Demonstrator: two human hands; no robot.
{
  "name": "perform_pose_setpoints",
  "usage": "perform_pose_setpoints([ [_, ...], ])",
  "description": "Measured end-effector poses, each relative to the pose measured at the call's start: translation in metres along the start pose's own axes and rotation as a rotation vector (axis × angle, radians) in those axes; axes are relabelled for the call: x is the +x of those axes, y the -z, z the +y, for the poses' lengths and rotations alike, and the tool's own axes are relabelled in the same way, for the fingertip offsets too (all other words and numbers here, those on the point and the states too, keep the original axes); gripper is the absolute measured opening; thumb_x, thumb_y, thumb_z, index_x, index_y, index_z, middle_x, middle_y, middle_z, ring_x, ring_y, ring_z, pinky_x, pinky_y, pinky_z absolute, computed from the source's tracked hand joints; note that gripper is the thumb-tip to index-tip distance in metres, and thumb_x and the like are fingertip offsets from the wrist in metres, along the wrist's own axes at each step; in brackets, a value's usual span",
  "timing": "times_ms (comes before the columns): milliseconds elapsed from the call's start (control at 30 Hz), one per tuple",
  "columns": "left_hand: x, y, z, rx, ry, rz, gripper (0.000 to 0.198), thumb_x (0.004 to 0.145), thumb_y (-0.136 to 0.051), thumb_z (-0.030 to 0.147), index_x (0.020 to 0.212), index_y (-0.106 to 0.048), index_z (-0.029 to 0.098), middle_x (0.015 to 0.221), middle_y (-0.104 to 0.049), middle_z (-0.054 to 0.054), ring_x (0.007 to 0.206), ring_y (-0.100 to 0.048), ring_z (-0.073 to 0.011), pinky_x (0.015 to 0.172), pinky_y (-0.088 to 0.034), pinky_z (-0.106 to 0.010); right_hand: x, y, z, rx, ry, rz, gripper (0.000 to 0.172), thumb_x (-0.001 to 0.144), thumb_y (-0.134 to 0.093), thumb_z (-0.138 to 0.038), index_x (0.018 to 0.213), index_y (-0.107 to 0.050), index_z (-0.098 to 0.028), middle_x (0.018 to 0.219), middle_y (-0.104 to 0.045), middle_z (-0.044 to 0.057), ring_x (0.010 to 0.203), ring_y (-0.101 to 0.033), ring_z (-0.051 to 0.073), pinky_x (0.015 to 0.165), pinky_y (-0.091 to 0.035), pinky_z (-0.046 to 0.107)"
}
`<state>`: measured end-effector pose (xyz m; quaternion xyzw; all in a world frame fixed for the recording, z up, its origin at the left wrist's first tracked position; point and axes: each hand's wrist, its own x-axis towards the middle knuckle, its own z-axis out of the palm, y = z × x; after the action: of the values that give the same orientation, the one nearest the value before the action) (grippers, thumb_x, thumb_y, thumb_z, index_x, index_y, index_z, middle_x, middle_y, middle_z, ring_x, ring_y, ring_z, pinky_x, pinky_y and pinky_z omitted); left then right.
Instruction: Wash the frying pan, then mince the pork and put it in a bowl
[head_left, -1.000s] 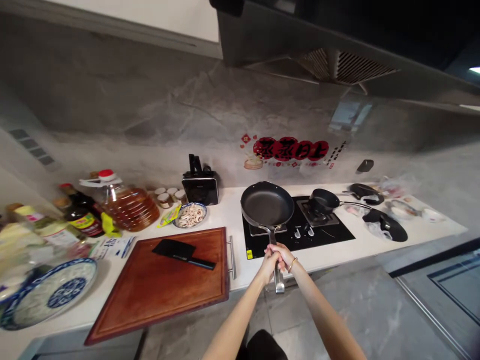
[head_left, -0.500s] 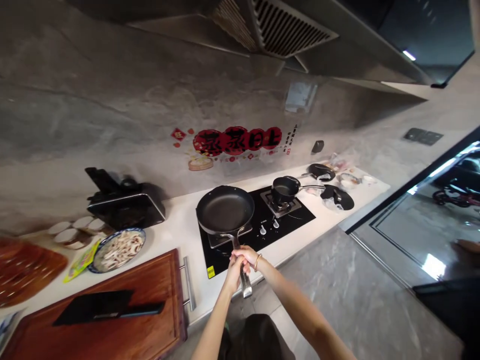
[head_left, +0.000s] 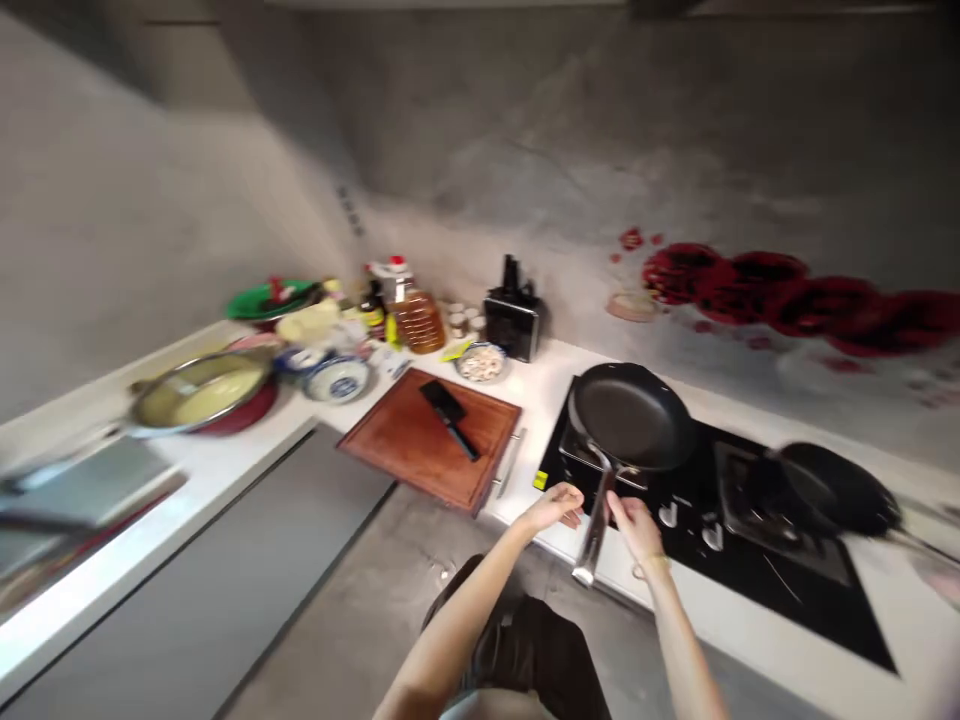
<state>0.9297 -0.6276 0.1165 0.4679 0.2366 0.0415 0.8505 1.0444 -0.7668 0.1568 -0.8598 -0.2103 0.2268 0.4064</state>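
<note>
A black frying pan (head_left: 634, 415) rests over the left burner of the hob, its metal handle pointing toward me. Just left of that handle is my left hand (head_left: 556, 507), off it, with loosely bent fingers and nothing in them. My right hand (head_left: 636, 525) is at the handle's right side, its fingertips close to or touching the metal; it is not wrapped round it. A bracelet circles the right wrist. Over the right burner sits a smaller black pan (head_left: 836, 490), blurred by motion.
Left of the hob, a wooden cutting board (head_left: 405, 435) carries a cleaver (head_left: 450, 415). Behind it stand a bowl of sliced food (head_left: 481, 362), a knife block (head_left: 513, 325) and an oil jug (head_left: 417, 318). A large basin (head_left: 236, 415) and patterned bowl (head_left: 337, 380) are farther left.
The view has swung left, bringing the corner counter into sight. Both my hands held the frying pan's handle together; now they are apart on either side of it.
</note>
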Motion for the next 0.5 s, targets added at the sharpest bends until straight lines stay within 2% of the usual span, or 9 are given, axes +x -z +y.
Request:
perform_pose_setpoints([
  [67,-0.015,0.024,0.002,-0.043,-0.091,0.145,0.039,0.061,-0.076,0.041,0.082,-0.056,0.015,0.068,-0.06,-0.001,0.055,-0.058,-0.0121,0.06,-0.048,-0.029,0.001,0.008,-0.004,-0.194,0.178,0.252,0.036,0.063,-0.054,-0.057,0.063,-0.041,-0.024,0.056,-0.048,0.0,0.056,-0.049,0.018,0.057,-0.042,0.032],
  [133,-0.032,0.047,0.003,-0.089,-0.183,0.274,0.041,0.061,-0.077,0.041,0.084,-0.056,0.015,0.071,-0.06,0.0,0.056,-0.058,-0.0104,0.061,-0.048,-0.028,0.002,0.005,-0.018,-0.261,0.424,0.175,0.021,0.069,-0.049,-0.042,0.062,-0.04,-0.024,0.057,-0.046,-0.001,0.055,-0.048,0.017,0.06,-0.042,0.031],
  [233,-0.056,0.081,0.011,-0.137,-0.295,0.401,0.042,0.06,-0.078,0.04,0.087,-0.057,0.015,0.073,-0.06,-0.001,0.057,-0.058,-0.01,0.06,-0.047,-0.026,-0.001,-0.025,-0.055,-0.288,0.665,-0.121,0.01,0.073,-0.046,-0.028,0.064,-0.045,-0.024,0.061,-0.05,-0.001,0.056,-0.051,0.015,0.061,-0.044,0.029],
  [300,-0.073,0.107,0.02,-0.155,-0.354,0.457,0.042,0.06,-0.078,0.039,0.087,-0.058,0.014,0.073,-0.06,-0.002,0.058,-0.058,-0.0102,0.06,-0.046,-0.025,-0.003,-0.06,-0.085,-0.297,0.733,-0.297,0.009,0.074,-0.047,-0.027,0.077,-0.055,-0.023,0.07,-0.059,0.002,0.063,-0.058,0.017,0.065,-0.048,0.029],
  [400,-0.1,0.156,0.039,-0.179,-0.428,0.553,0.039,0.063,-0.077,0.039,0.086,-0.059,0.014,0.075,-0.06,-0.002,0.061,-0.059,-0.0098,0.062,-0.047,-0.024,-0.001,-0.127,-0.128,-0.316,0.803,-0.523,0.035,0.075,-0.051,-0.031,0.107,-0.059,-0.021,0.102,-0.067,0.009,0.094,-0.064,0.023,0.084,-0.05,0.036],
  [433,-0.11,0.176,0.046,-0.186,-0.449,0.591,0.038,0.064,-0.076,0.039,0.086,-0.06,0.014,0.076,-0.06,-0.002,0.062,-0.059,-0.0097,0.063,-0.047,-0.024,0.001,-0.153,-0.141,-0.33,0.81,-0.575,0.038,0.076,-0.051,-0.033,0.111,-0.059,-0.021,0.108,-0.066,0.01,0.1,-0.063,0.024,0.088,-0.049,0.038],
  [500,-0.131,0.222,0.059,-0.196,-0.483,0.666,0.037,0.065,-0.075,0.041,0.085,-0.06,0.014,0.076,-0.061,-0.002,0.063,-0.059,-0.0096,0.064,-0.047,-0.024,0.005,-0.209,-0.163,-0.347,0.788,-0.638,0.037,0.078,-0.05,-0.035,0.109,-0.061,-0.019,0.108,-0.067,0.012,0.1,-0.063,0.025,0.09,-0.049,0.041],
])
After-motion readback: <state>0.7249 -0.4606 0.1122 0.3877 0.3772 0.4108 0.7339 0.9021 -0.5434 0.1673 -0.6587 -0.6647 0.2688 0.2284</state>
